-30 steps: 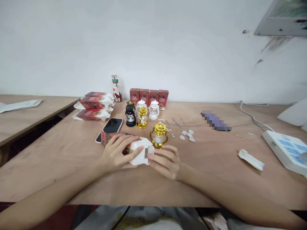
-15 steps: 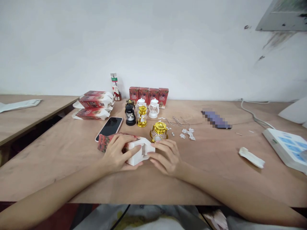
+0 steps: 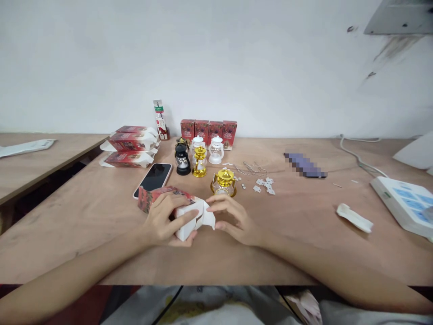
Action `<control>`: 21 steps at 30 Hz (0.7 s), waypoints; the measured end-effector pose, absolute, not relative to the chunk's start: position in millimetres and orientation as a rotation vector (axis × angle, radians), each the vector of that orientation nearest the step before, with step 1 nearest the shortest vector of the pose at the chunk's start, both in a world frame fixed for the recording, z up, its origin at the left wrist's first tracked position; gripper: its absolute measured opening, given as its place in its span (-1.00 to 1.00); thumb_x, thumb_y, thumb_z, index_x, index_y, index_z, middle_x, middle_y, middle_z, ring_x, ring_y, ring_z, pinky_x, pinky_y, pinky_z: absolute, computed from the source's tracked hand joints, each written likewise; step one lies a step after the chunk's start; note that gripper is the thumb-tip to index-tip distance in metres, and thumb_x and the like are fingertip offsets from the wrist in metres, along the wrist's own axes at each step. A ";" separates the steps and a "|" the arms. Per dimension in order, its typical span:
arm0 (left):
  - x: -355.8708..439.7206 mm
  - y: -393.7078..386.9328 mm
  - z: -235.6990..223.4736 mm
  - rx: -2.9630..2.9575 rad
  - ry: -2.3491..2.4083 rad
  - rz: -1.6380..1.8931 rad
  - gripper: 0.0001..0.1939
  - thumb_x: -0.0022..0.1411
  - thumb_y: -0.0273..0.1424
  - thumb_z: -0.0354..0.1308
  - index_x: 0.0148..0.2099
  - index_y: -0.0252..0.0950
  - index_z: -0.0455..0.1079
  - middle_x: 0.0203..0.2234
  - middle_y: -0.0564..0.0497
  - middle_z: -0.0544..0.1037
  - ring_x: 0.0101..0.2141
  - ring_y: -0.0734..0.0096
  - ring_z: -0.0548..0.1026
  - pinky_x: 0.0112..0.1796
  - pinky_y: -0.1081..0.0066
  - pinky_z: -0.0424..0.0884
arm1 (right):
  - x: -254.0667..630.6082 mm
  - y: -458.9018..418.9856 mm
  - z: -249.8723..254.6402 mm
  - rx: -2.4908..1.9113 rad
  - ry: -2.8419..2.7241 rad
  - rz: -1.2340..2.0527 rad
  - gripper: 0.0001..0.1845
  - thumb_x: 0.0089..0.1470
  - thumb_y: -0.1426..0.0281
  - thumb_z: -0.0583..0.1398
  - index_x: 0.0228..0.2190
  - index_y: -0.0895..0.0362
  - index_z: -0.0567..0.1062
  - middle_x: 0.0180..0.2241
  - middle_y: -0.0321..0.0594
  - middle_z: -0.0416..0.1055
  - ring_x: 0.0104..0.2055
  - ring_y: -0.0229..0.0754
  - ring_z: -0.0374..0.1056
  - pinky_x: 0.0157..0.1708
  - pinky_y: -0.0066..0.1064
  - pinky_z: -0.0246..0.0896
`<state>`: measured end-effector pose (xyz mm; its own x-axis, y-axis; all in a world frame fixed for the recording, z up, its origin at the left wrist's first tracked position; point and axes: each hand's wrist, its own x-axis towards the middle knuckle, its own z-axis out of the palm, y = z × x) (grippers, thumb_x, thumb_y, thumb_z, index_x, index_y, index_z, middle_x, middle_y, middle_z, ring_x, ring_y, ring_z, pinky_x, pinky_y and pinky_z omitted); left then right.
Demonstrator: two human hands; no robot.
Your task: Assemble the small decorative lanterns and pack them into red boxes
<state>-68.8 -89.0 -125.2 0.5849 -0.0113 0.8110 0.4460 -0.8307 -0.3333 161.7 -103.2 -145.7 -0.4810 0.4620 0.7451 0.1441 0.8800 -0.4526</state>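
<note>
A red printed cardboard box (image 3: 162, 195) lies on its side before me, its white end flaps (image 3: 208, 215) facing right. My left hand (image 3: 169, 219) wraps round the box near that end, thumb across the white panel. At the flaps, the curved fingers of my right hand (image 3: 233, 221) touch the outermost flap's edge, fingertips above and thumb below. Just behind stands a gold mini lantern (image 3: 224, 180), its lower part partly hidden by my right hand. Farther back are another gold lantern (image 3: 200, 162), a black lantern (image 3: 183, 160) and a white lantern (image 3: 215, 151).
A phone (image 3: 154, 179) lies behind the box. Stacked open boxes (image 3: 130, 146) are at left, upright red boxes (image 3: 201, 128) by the wall. Small white pieces (image 3: 265, 184) and thin wires (image 3: 252, 168) lie right of the lanterns. A purple object (image 3: 304, 164) and white device (image 3: 406, 205) are at right.
The white end flaps have folded farther over the box's opening, with one flap angled outward at the right. My right hand's fingers have shifted along the flap; the left keeps its grip.
</note>
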 end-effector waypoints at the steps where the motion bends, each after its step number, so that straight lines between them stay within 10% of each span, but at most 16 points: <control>1: -67.9 -89.3 -126.2 -2.308 -0.319 -1.194 -0.65 -0.01 -0.29 0.19 -0.13 -0.27 0.39 -0.29 -0.11 0.45 -0.28 0.28 0.47 -0.32 0.28 0.47 | 160.8 -102.4 -146.4 -0.436 -2.044 0.500 -0.75 0.19 0.25 0.13 -0.14 0.11 0.38 -0.05 -0.02 0.35 0.00 -0.18 0.36 -0.14 -0.33 0.42; 7: -60.3 -94.9 -123.7 -2.291 -0.197 -1.150 -0.72 0.00 -0.32 0.17 -0.20 -0.30 0.41 -0.35 -0.09 0.48 -0.31 0.33 0.50 -0.31 0.32 0.52 | 151.4 -104.6 -156.4 -0.419 -1.870 1.064 -0.75 0.06 0.25 0.26 -0.28 0.12 0.37 -0.12 -0.14 0.40 -0.22 -0.30 0.46 -0.25 -0.44 0.46; 21: -53.5 -100.4 -123.6 -2.271 -0.195 -1.138 -0.77 0.02 -0.33 0.17 -0.24 -0.31 0.44 -0.40 -0.07 0.49 -0.33 0.33 0.51 -0.33 0.34 0.51 | 140.2 -113.7 -159.1 -0.670 -1.657 1.148 -0.62 -0.06 0.14 0.32 -0.37 0.07 0.30 -0.31 -0.28 0.40 -0.31 -0.28 0.41 -0.29 -0.41 0.38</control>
<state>-53.5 -100.4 -123.6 0.6242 -0.1255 0.7712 0.3747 -0.8180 -0.4364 140.2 -113.7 -159.1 -0.3740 0.8351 0.4033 -0.0842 0.4025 -0.9115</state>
